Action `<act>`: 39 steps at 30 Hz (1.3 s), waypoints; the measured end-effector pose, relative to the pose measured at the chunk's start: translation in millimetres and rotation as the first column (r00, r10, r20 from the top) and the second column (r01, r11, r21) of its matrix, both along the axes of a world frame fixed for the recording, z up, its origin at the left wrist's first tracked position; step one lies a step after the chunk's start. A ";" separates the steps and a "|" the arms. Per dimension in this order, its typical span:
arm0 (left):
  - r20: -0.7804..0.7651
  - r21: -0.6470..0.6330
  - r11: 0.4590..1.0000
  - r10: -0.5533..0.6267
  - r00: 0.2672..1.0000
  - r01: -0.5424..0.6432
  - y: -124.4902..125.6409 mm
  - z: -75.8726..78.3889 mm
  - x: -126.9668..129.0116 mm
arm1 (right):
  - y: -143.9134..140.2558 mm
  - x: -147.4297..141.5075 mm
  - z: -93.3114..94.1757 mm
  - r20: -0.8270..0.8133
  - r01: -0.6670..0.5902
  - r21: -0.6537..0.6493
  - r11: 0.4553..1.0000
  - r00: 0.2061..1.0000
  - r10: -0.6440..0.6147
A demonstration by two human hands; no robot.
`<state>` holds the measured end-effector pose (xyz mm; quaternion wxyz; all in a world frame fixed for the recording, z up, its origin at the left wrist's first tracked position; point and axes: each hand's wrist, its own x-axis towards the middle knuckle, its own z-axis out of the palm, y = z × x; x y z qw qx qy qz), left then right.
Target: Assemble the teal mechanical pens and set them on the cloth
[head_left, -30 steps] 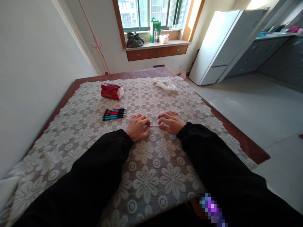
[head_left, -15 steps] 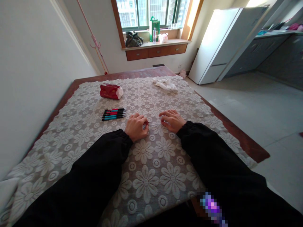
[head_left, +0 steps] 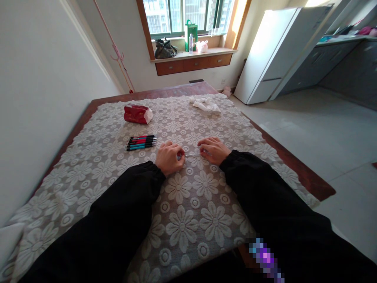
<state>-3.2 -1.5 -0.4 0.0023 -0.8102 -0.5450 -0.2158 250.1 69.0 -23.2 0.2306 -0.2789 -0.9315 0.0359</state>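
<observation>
a thin pale strand [head_left: 193,155] spans the gap between the two hands, its ends hidden in them; the left hand [head_left: 170,158] pinches one end; whether the right hand [head_left: 216,151] grips the other cannot be told; a pixelated patch [head_left: 266,257] at bottom right is unreadable; a floral tablecloth [head_left: 182,227] covers most of the reddish-brown table [head_left: 319,185]; beyond are a white refrigerator [head_left: 273,47] and a window [head_left: 176,15], cut off above

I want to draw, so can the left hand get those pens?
Probably yes: the pens lie close beside the left hand, and nothing seems to stand between them, though that hand seems busy holding a thin white strand.
</observation>
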 end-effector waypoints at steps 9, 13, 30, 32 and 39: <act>0.005 -0.014 1.000 0.006 1.000 -0.005 -0.6 1.6 1.0 | -1.8 -1.6 1.6 -0.011 0.006 -0.011 1.000 1.000 -0.006; 0.007 -0.020 1.000 0.009 1.000 -0.009 -1.4 2.4 1.2 | -1.0 0.0 2.1 0.002 0.000 -0.019 1.000 1.000 0.000; 0.017 -0.011 1.000 0.001 1.000 -0.001 -0.2 1.7 1.1 | -2.1 -1.0 1.8 -0.006 -0.006 -0.048 0.999 1.000 0.006; 0.016 -0.017 1.000 0.003 1.000 -0.002 -0.3 1.9 1.2 | -2.7 -1.7 2.3 -0.009 -0.013 -0.059 0.998 1.000 0.012; 0.036 -0.034 0.997 -0.067 0.997 0.068 0.1 2.5 2.0 | -6.0 -8.9 -3.6 -0.015 -0.022 -0.065 0.998 1.000 0.021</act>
